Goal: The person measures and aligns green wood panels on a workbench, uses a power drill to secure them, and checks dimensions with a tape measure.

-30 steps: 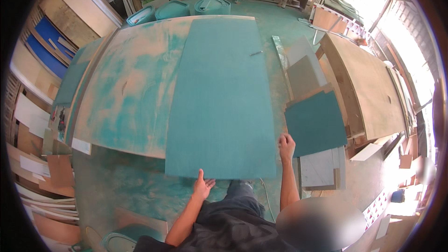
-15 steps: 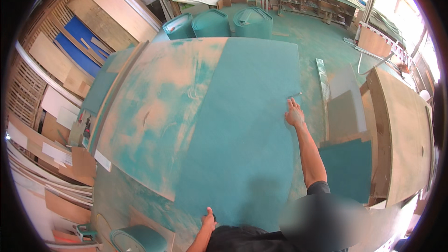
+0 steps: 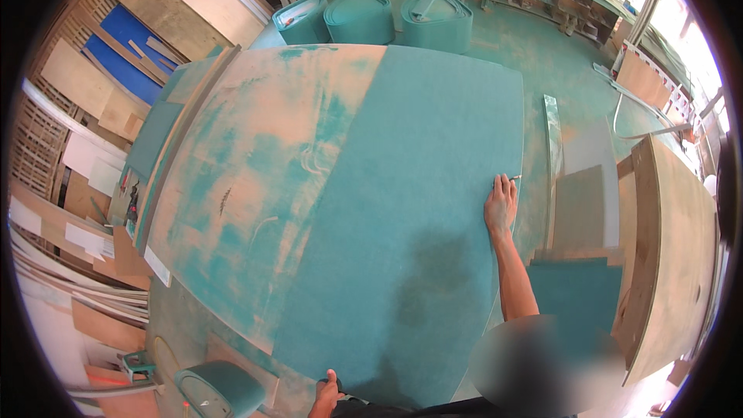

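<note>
A large teal sheet (image 3: 402, 186) lies over the right part of a wide board, whose pale surface (image 3: 224, 162) is blotched with teal. My right hand (image 3: 501, 207) rests near the sheet's right edge, its fingers closed around a thin pen-like tool (image 3: 516, 178); only a short end shows beyond the fingers. At the near edge of the sheet, my left hand (image 3: 326, 395) is closed with its thumb up. A small dark object (image 3: 337, 384) shows beside that thumb, mostly hidden, its kind unclear.
Teal rolls (image 3: 360, 19) stand beyond the board, another roll (image 3: 220, 388) at near left. Wood panels and strips (image 3: 108, 101) lean along the left. A wooden box-like piece (image 3: 673, 240) and a teal panel (image 3: 576, 294) are at right. A cluttered workbench (image 3: 549, 0) stands far back.
The view has shifted. My right hand has come nearer to me along the sheet's right edge, the thin tool now mostly covered by its fingers. My left hand appears lower in the picture.
</note>
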Available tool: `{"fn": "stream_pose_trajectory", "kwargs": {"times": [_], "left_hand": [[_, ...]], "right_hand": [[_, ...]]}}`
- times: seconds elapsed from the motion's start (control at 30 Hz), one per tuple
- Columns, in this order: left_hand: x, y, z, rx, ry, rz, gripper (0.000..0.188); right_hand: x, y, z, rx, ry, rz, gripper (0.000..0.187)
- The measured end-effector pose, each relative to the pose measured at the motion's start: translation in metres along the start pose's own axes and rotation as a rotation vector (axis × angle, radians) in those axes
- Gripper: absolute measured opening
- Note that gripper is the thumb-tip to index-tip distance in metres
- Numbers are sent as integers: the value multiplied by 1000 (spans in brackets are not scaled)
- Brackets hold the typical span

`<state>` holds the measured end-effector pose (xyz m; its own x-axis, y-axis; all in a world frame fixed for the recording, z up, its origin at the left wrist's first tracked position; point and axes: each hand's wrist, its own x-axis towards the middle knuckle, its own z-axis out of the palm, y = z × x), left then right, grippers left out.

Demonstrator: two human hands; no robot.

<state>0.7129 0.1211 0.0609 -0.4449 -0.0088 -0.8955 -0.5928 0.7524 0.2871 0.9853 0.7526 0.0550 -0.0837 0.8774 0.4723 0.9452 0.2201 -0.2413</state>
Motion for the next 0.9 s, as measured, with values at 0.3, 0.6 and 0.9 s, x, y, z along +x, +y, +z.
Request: {"fn": "stream_pose_trajectory", "kwargs": {"times": [0.3, 0.6, 0.9], "left_hand": [[21, 5, -11, 114, -2, 28, 88], [-4, 10, 1, 150, 25, 213, 84], [-16, 4, -3, 92, -96, 294, 78]], "right_hand": [[-7, -21, -38, -203, -39, -104, 11], [-206, -31, -161, 65, -98, 113, 10], [-476, -28, -308, 321, -173, 857, 35]]}}
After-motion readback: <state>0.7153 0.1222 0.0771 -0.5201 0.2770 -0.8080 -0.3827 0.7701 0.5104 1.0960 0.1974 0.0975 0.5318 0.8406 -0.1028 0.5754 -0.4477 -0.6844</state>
